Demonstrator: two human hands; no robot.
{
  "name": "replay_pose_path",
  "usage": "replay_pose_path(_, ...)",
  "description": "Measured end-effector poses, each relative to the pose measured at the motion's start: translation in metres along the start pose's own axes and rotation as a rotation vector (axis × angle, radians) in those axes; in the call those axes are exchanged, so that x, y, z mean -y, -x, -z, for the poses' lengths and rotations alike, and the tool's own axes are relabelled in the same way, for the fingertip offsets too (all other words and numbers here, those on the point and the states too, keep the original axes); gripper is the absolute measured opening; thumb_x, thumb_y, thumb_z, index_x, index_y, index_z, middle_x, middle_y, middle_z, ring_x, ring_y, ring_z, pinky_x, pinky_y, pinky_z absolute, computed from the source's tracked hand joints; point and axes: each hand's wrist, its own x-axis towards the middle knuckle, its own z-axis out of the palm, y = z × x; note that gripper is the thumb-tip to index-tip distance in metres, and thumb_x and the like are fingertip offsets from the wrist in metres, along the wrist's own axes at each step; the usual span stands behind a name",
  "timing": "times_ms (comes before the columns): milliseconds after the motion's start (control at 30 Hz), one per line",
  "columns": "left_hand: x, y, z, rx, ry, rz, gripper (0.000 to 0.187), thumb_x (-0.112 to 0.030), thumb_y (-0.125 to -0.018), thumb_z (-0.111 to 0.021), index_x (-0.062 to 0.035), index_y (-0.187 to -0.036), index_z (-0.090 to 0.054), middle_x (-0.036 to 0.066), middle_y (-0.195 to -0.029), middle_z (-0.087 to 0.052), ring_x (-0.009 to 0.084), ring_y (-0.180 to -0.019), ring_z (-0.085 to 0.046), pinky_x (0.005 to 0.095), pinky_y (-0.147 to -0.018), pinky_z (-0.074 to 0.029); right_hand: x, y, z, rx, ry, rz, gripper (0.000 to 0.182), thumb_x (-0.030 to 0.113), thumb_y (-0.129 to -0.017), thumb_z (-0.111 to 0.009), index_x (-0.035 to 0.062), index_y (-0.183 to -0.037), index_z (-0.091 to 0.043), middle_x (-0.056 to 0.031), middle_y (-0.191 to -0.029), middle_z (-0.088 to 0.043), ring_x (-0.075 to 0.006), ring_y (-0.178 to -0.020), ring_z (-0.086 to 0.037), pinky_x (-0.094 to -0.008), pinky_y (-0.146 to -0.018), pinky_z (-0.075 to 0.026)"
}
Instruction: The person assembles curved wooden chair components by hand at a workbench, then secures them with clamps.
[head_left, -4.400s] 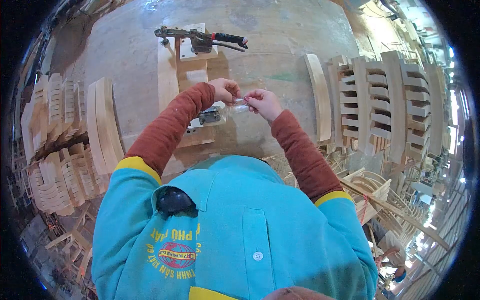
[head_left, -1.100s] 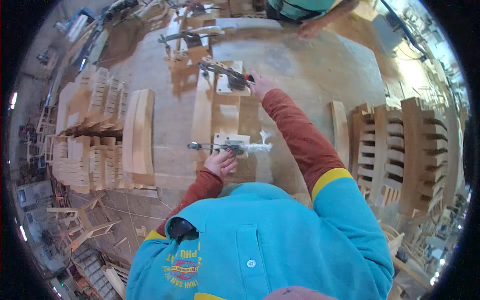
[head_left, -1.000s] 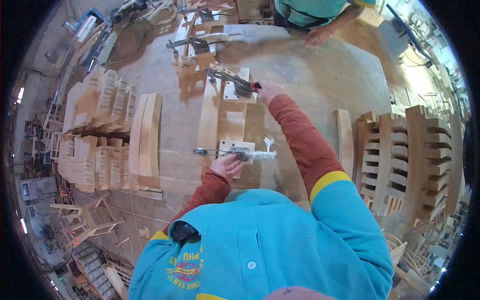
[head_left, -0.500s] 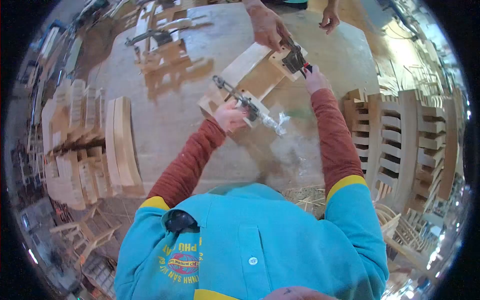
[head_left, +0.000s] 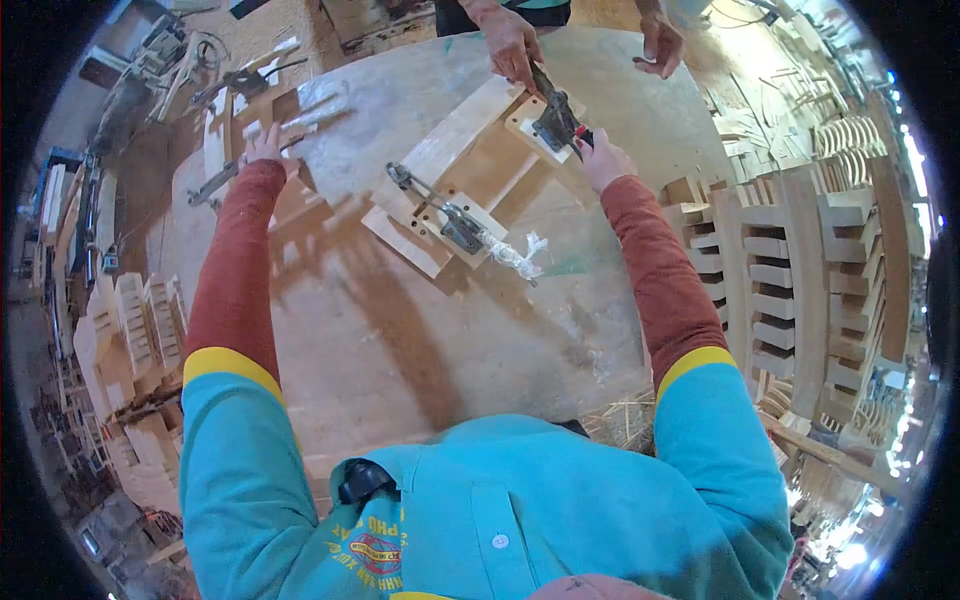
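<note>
Wooden jig (head_left: 450, 145), angled across the tabletop (head_left: 480, 350), likely stiff and fairly heavy; the right hand (head_left: 607, 163) wraps its red-and-black clamp handle (head_left: 583, 133), a sound hold, while the left hand (head_left: 265, 148) is at a second jig (head_left: 302, 204), grip unclear.

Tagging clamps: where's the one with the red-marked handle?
Head view, upper part, just right of centre: the clamp has its handle in the right hand, with a co-worker's hand at its far end.

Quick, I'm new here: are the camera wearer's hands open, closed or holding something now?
Left hand: at a clamp on the left; grip unclear.
Right hand: closed on a black-and-red handle.
</note>
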Motion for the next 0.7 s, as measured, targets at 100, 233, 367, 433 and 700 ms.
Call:
replay_pose_path(100, -0.006, -0.005, 0.008, 0.083, 0.003, 0.037, 0.076, -0.051, -0.066, -0.066, -0.0245, -0.131, -0.035, 0.010, -0.134, -0.037, 0.0309, -0.121, -0.038, 0.0466, -0.097, -0.032, -0.016, -0.052, -0.038, -0.081, -0.171, 0.061, 0.031, 0.034, -0.087, -0.045, 0.0058, -0.098, -0.045, -0.0260, -0.085, -0.060, -0.0432, -0.081, -0.058, -0.0522, -0.071, -0.043)
replay_pose_path(233, 0.009, -0.040, -0.005, 0.052, 0.167, -0.033, 0.063, -0.064, -0.075, -0.047, -0.0110, -0.108, -0.058, 0.020, -0.118, -0.048, 0.0348, -0.100, -0.054, 0.0402, -0.088, -0.041, 0.013, -0.063, -0.009, -0.062, -0.104, 0.022, 0.031, 0.031, -0.086, -0.048, 0.0030, -0.097, -0.045, -0.0273, -0.086, -0.059, -0.0440, -0.081, -0.057, -0.0504, -0.072, -0.043)
replay_pose_path(367, 0.019, -0.032, -0.001, 0.105, 0.036, -0.094, 0.063, -0.060, -0.078, -0.046, -0.0049, -0.103, -0.061, 0.019, -0.112, -0.052, 0.0333, -0.101, -0.054, 0.0401, -0.085, -0.042, -0.048, -0.143, -0.085, -0.089, -0.268, 0.389, 0.034, 0.033, -0.086, -0.050, 0.0024, -0.101, -0.048, -0.0245, -0.091, -0.060, -0.0399, -0.088, -0.057, -0.0443, -0.076, -0.044)
replay_pose_path(433, 0.044, -0.041, -0.020, 0.225, 0.189, -0.097, 0.058, -0.061, -0.079, -0.041, -0.0123, -0.101, -0.064, 0.015, -0.116, -0.053, 0.0325, -0.105, -0.052, 0.0397, -0.089, -0.040, -0.046, -0.146, -0.077, -0.041, -0.422, 0.543, 0.037, 0.035, -0.086, -0.051, 0.0024, -0.104, -0.049, -0.0193, -0.091, -0.062, -0.0347, -0.088, -0.059, -0.0407, -0.078, -0.044)
replay_pose_path(700, 0.095, -0.030, -0.084, 0.274, 0.032, -0.154, 0.070, -0.063, -0.078, -0.043, -0.0051, -0.117, -0.053, 0.020, -0.112, -0.055, 0.0324, -0.106, -0.052, 0.0379, -0.089, -0.040, -0.071, -0.028, 0.046, 0.497, -0.082, 0.204, 0.044, 0.028, -0.082, -0.056, 0.0189, -0.124, -0.044, -0.0060, -0.079, -0.060, -0.0150, -0.061, -0.057, -0.0279, -0.057, -0.049)
